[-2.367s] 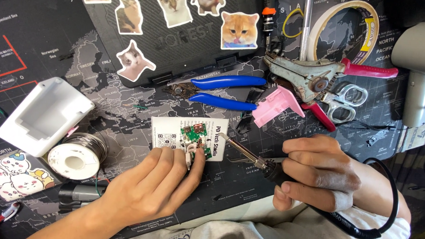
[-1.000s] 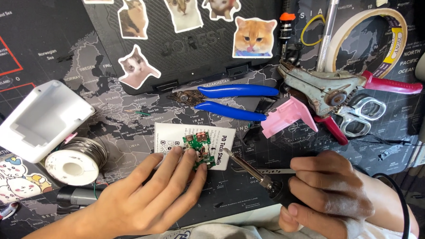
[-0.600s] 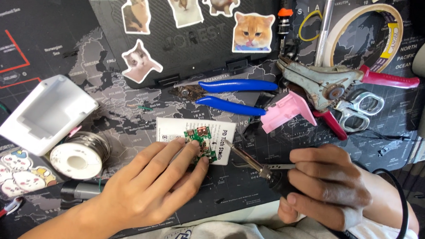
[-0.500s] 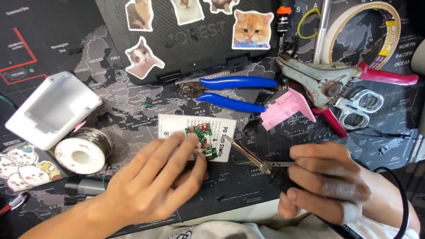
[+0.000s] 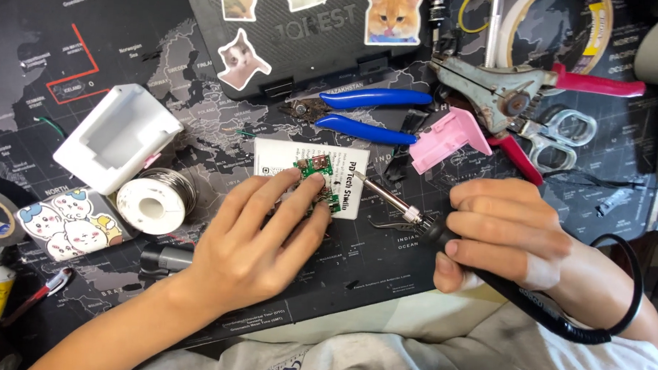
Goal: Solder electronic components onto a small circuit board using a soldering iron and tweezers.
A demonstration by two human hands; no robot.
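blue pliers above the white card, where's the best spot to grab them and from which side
Probably by the two blue handles, coming from above at their right ends. The pliers lie flat with the handles spread slightly apart and pointing right, bare on top, while the metal nose sits to the left, close to the dark case.

Circuit board (image 5: 316, 176): green, on a white card (image 5: 286, 156). Soldering iron (image 5: 486, 274): black handle, silver tip. Pliers (image 5: 371, 113): blue grips. Plastic piece (image 5: 447, 138): pink. Solder spool (image 5: 152, 201): white core, grey wire. Tabletop (image 5: 93, 60): black world-map mat.
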